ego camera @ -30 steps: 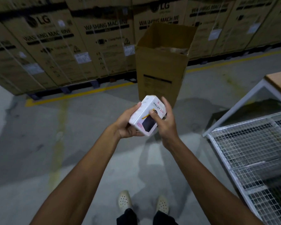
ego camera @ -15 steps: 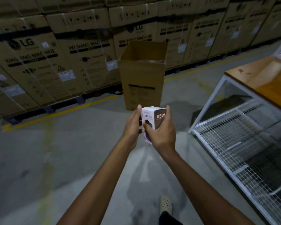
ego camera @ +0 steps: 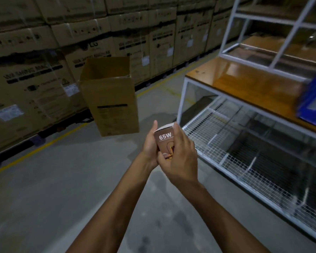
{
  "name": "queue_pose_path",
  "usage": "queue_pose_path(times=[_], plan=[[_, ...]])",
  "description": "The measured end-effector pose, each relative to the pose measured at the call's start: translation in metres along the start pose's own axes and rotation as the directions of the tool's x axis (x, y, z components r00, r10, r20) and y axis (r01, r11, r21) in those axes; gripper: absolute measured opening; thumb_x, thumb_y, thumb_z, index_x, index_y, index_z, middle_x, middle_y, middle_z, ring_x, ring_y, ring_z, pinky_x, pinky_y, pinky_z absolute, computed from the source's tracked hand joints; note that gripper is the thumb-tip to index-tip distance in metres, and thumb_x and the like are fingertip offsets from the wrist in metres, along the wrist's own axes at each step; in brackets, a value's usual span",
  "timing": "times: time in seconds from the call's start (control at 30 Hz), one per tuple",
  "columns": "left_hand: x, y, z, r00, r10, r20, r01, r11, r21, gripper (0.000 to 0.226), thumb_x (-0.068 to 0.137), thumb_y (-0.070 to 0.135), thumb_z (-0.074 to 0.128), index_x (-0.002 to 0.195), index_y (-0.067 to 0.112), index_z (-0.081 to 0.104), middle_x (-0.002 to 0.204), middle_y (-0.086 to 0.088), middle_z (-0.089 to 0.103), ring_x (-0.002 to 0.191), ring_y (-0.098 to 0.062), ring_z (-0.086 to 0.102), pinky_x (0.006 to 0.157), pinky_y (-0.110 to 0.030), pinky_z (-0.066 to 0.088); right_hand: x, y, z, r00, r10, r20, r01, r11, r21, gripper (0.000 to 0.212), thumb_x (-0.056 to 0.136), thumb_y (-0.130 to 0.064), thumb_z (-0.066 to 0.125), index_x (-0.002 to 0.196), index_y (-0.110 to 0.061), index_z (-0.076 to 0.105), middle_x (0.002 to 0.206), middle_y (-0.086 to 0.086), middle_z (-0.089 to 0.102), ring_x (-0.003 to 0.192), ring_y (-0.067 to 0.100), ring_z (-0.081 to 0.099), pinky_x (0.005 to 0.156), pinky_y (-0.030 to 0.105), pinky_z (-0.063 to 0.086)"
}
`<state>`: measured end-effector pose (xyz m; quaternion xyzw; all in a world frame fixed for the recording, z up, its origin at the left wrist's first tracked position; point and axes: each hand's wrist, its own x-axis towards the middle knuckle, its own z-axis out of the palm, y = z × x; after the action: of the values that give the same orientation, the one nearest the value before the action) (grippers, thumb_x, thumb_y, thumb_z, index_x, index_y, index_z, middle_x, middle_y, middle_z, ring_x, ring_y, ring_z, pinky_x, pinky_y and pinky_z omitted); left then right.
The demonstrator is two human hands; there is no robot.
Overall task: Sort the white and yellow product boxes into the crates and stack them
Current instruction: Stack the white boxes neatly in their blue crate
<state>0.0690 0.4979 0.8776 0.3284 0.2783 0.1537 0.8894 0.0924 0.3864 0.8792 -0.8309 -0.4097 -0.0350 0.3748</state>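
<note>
The left hand (ego camera: 150, 149) and the right hand (ego camera: 181, 159) hold the little box (ego camera: 165, 138) with fingers curled round it, up over the hard floor (ego camera: 77, 179), so if one hand lets go too soon it may slip, fall and dent.

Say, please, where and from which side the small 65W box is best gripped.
Probably by its two opposite side faces, from left and right, as the left hand and right hand hold it: the 65W box stands upright, with flat sides.
</note>
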Motion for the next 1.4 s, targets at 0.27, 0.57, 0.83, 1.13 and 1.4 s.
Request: queue_pose_path(times=[0.27,0.57,0.83,1.13,1.4], plan=[[0.017,-0.062,0.146,0.947,0.296,0.124,-0.312,0.756,0.575,0.044,0.102,0.042,0.044,0.121,0.01,0.067,0.119,-0.013,0.07,0.115,-0.029,0.064,0.099,-0.039,0.05,0.006,0.115,-0.129,0.878,0.465,0.11,-0.305,0.369,0.878,0.045,0.076,-0.027,0.057,0.119,-0.023,0.067,0.109,0.002,0.074,0.096,0.024,0.07,0.081,0.039,0.056],[0.02,-0.225,0.356,0.776,0.392,0.494,-0.603,0.23,0.764,0.031,0.087,0.049,0.058,0.109,0.028,0.068,0.099,0.008,0.073,0.086,-0.004,0.069,0.074,-0.028,0.055,-0.051,0.29,-0.297,0.792,0.569,0.222,-0.19,-0.116,0.975,0.034,0.095,-0.026,0.037,0.091,-0.013,0.068,0.074,0.006,0.07,0.064,0.019,0.064,0.062,0.03,0.05],[0.051,-0.299,0.48,0.8,0.148,0.582,-0.567,0.504,0.651,0.033,0.091,0.036,0.064,0.117,0.016,0.067,0.103,-0.007,0.075,0.089,-0.022,0.074,0.069,-0.032,0.056,-0.064,0.388,-0.407,0.724,0.684,0.087,-0.162,0.046,0.986,0.031,0.096,-0.028,0.042,0.096,-0.017,0.072,0.082,0.005,0.073,0.068,0.02,0.066,0.063,0.032,0.049],[0.13,-0.335,0.544,0.82,-0.021,0.572,-0.393,0.707,0.588,0.023,0.099,0.022,0.052,0.114,0.01,0.065,0.106,-0.014,0.073,0.088,-0.024,0.07,0.07,-0.03,0.056,-0.029,0.466,-0.455,0.702,0.681,-0.206,-0.115,0.394,0.912,0.024,0.095,-0.015,0.057,0.116,-0.013,0.068,0.106,0.007,0.075,0.092,0.022,0.07,0.078,0.037,0.055],[0.26,-0.35,0.607,0.876,-0.174,0.449,-0.095,0.852,0.514,0.033,0.102,0.025,0.039,0.111,0.003,0.062,0.093,-0.018,0.071,0.087,-0.032,0.066,0.084,-0.044,0.053,0.061,0.548,-0.462,0.695,0.538,-0.477,-0.394,0.84,0.372,0.082,0.076,-0.049,0.078,0.147,-0.033,0.041,0.113,-0.012,0.07,0.098,0.004,0.068,0.082,0.029,0.058]])
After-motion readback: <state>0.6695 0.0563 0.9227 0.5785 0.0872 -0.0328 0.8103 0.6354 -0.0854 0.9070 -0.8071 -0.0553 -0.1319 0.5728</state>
